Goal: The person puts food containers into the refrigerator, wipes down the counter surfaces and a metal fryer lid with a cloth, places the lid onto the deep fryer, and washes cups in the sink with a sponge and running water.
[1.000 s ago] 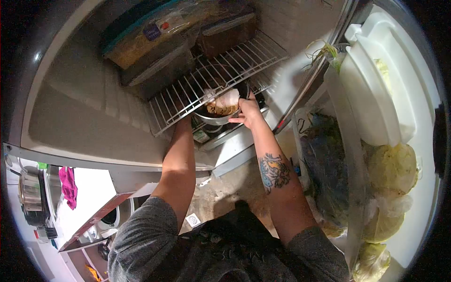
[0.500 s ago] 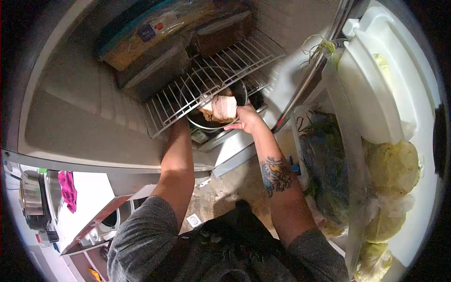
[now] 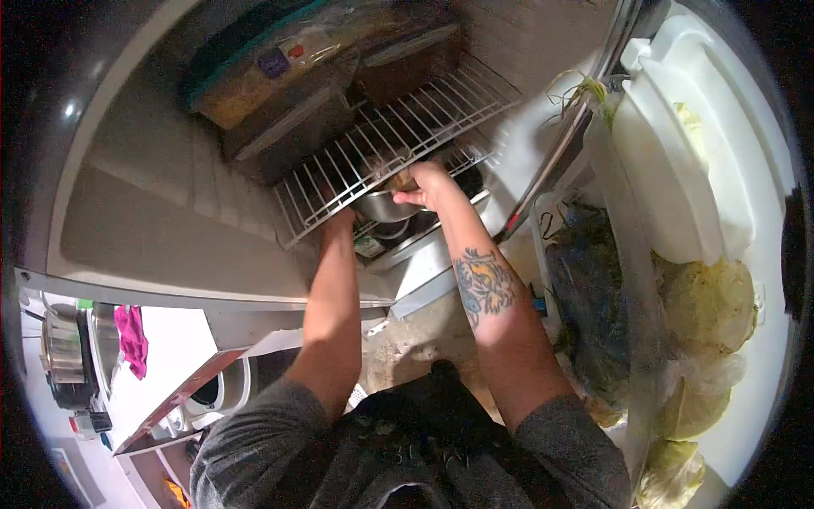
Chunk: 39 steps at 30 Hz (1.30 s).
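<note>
A round metal bowl (image 3: 388, 207) is inside the fridge, under a wire shelf (image 3: 335, 197) that covers its far part. My right hand (image 3: 428, 185) grips the bowl's near right rim, thumb outside the wall. A browned piece of meat (image 3: 402, 181) shows in the bowl beside my fingers, mostly hidden by the shelf bars and my hand. My left hand (image 3: 342, 217) is at the bowl's left side, close under the shelf's front edge. Its fingers are hidden.
Bagged food (image 3: 297, 76) fills the space above the wire shelf. The open fridge door (image 3: 678, 161) on the right holds bagged greens (image 3: 593, 288) and cabbages (image 3: 708, 305). At lower left are a white countertop (image 3: 174, 348), a pink cloth (image 3: 130, 339) and a metal pot (image 3: 64, 348).
The bowl has moved deeper under the wire shelf, and its meat is now mostly covered. My right hand has gone further in with it; part of my left hand now shows.
</note>
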Motion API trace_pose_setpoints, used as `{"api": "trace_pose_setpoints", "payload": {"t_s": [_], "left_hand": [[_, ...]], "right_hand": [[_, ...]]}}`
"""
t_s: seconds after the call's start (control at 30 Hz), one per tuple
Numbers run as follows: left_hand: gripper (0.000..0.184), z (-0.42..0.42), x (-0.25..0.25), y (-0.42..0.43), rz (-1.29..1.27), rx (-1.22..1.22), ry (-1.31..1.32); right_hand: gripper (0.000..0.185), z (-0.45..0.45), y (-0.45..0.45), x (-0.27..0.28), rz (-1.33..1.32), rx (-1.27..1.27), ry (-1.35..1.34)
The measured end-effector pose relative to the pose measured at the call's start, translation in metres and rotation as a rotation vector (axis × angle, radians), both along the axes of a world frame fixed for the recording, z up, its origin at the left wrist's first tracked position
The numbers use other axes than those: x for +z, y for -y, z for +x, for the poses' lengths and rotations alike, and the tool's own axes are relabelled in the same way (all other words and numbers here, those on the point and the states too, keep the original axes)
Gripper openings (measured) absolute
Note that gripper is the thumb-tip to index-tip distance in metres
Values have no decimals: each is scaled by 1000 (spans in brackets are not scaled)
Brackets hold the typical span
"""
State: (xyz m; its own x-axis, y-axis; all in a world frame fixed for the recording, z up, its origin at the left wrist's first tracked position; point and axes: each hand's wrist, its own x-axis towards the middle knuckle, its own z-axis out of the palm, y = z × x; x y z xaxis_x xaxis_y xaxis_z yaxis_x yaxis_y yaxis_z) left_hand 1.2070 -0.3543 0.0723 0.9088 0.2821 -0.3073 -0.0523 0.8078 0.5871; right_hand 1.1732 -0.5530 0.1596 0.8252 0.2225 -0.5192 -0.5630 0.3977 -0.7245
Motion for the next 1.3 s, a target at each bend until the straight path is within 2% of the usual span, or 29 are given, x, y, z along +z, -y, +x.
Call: {"api": "trace_pose_setpoints", "payload": {"t_s": [0.07, 0.13, 0.2, 0.27, 0.33, 0.4, 0.43, 0.5, 0.57, 0.63, 0.67, 0.7, 0.73, 0.77, 0.8, 0.87, 0.9, 0.93, 0.97, 1.0, 1.03, 1.07, 1.1, 1.13, 1.17, 1.23, 1.27, 1.3], "left_hand": [[54, -28, 5, 10, 75, -142, -80], [62, -56, 31, 34, 444, -308, -189], [67, -73, 71, 50, 587, -363, -309], [67, -67, 57, 41, 598, -340, -235], [64, -62, 48, 36, 606, -304, -293], [61, -58, 44, 31, 652, -227, -262], [62, -59, 48, 29, 668, -231, -249], [60, 4, -82, -24, 645, -231, -129], [59, -8, -70, -28, 615, -275, -155], [58, -7, -78, -32, 611, -338, -171], [58, -2, -93, -37, 613, -370, -189], [57, 7, -116, -43, 615, -405, -203], [54, 23, -141, -41, 585, -327, -204], [53, 34, -152, -42, 687, -469, -412], [50, 20, -138, -38, 642, -600, -359], [50, -28, -42, -2, 644, -571, -369], [53, -55, -3, 12, 721, -570, -290], [57, -81, 33, 22, 796, -574, -210], [68, -107, 76, 32, 1008, -542, -471], [64, -149, 115, 47, 1010, -420, -216], [61, -154, 66, 39, 1151, -370, -40], [65, -183, 82, 33, 1055, -727, 5], [63, -211, 81, 18, 1124, -1018, 59], [59, -244, 96, 6, 1019, -1318, 84], [53, -276, 83, -9, 1123, -1365, 308], [54, -327, 95, -43, 1128, -1764, 144], [52, -354, 95, -66, 1228, -1726, 207], [53, -378, 104, -87, 1274, -1673, 99]], "right_hand": [[26, 8, -13, 3, -34, 9, -6], [26, 4, -18, 15, -149, 63, 14], [26, 3, -20, 16, -176, 69, 8], [27, 6, -26, 4, -198, 55, 39], [27, 3, -29, 6, -221, 20, 43], [26, -11, -32, 19, -162, -75, 139], [25, -3, -36, 2, -117, -85, 95], [26, -4, -37, 2, -102, -66, 75], [26, -4, -40, 3, -93, -39, 64], [27, -2, -35, -4, -73, 14, 100], [28, -6, -33, 2, -42, -73, 50], [28, -1, -28, -10, -6, -7, 115], [33, 1, -22, -21, 63, -6, 131], [44, -9, -23, -20, 135, -192, -10], [55, -25, -18, -20, 255, -197, 87], [62, -58, -14, -28, 240, -274, 116], [61, -72, -14, -54, 199, -303, 91], [52, -94, -14, -73, 79, -278, 39], [22, -122, -17, -89, 56, -325, -28], [12, -149, -7, -139, 292, -206, -58], [24, -190, -5, -170, 24, -25, 238], [22, -234, -2, -185, -68, 74, 308], [21, -278, 1, -193, 25, 39, 95], [20, -317, 5, -194, 159, -90, -192], [19, -354, 10, -199, 204, -186, -358], [17, -405, 23, -188, 202, -259, -453], [16, -422, 29, -180, 186, -270, -461], [15, -435, 35, -169, 171, -275, -460]]}}
